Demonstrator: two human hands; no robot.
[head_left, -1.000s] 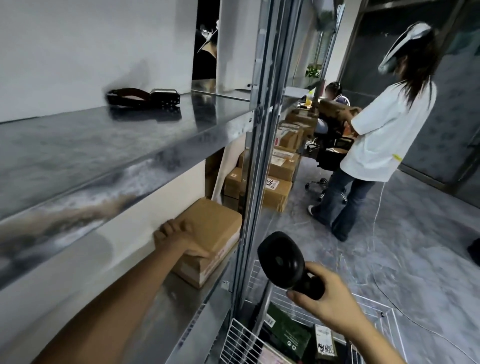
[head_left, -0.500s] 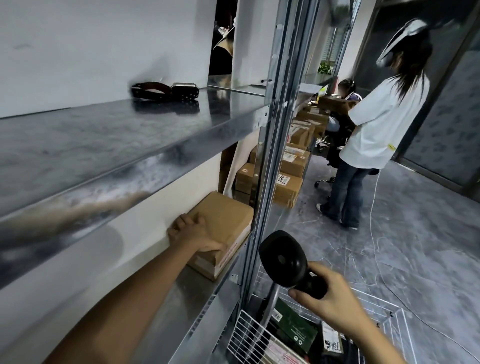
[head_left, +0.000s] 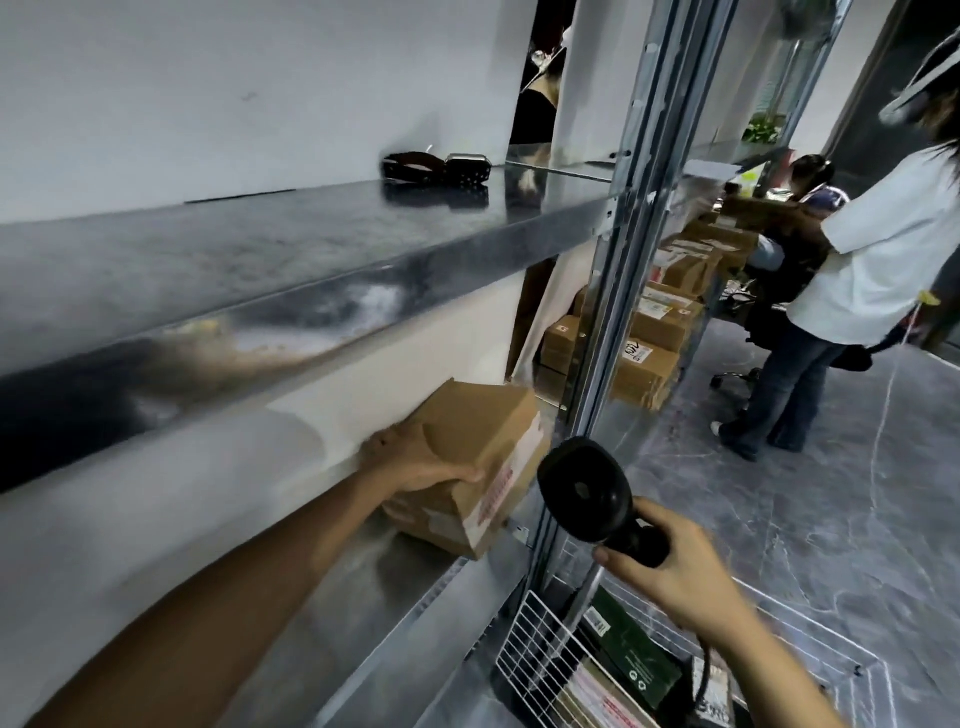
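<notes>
Head view: 1 cardboard box (head_left: 483, 441) gripped on the lower shelf (head_left: 358, 592), with a black scanner (head_left: 584, 488) raised beside it.
The left grip (head_left: 415, 462) grasps the box by its near end, thumb across the top. The box sits tilted at the shelf's front edge, just beside the metal upright (head_left: 613, 312). The right grip (head_left: 675, 577) is clenched round the scanner's handle, and the scanner's head is near the box's taped side. Below, a wire basket (head_left: 535, 639) holds packages. A dark strap (head_left: 431, 167) lies at the back of the upper shelf (head_left: 260, 260). 1 person in a white shirt (head_left: 872, 249) stands well apart, by stacked boxes (head_left: 644, 364) on the floor.
</notes>
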